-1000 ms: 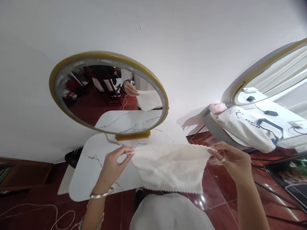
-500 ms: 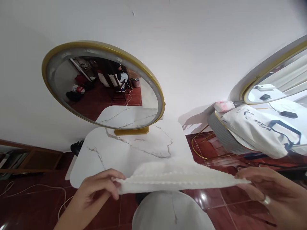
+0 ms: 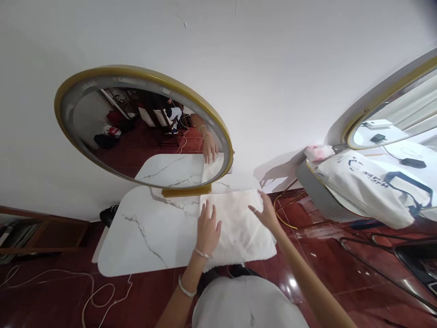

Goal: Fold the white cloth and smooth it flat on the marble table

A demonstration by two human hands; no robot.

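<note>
A white towel (image 3: 239, 223) lies spread on the right part of the white marbled tabletop (image 3: 136, 241), its front edge near the table's front edge. Over its left edge is my left hand (image 3: 207, 230), open, fingers pointing away from me. At the towel's far right corner my right hand (image 3: 265, 212) is open, thumb and fingers apart, with the fingertips at the cloth's edge. Neither hand grips the cloth. Just behind the towel stands a round gold-framed mirror (image 3: 143, 132) on a gold base (image 3: 186, 190).
To the right, a second table carries a white cloth bag (image 3: 365, 182), a tissue pack (image 3: 319, 152) and a black adapter (image 3: 413, 162) below another mirror. A black-framed chair (image 3: 409, 255) stands at the right. Pale cables (image 3: 90, 291) lie on the red tiled floor at left.
The towel, held up between both hands before, now lies flat on the tabletop. Both hands have let go of its ends and moved forward and closer together.
</note>
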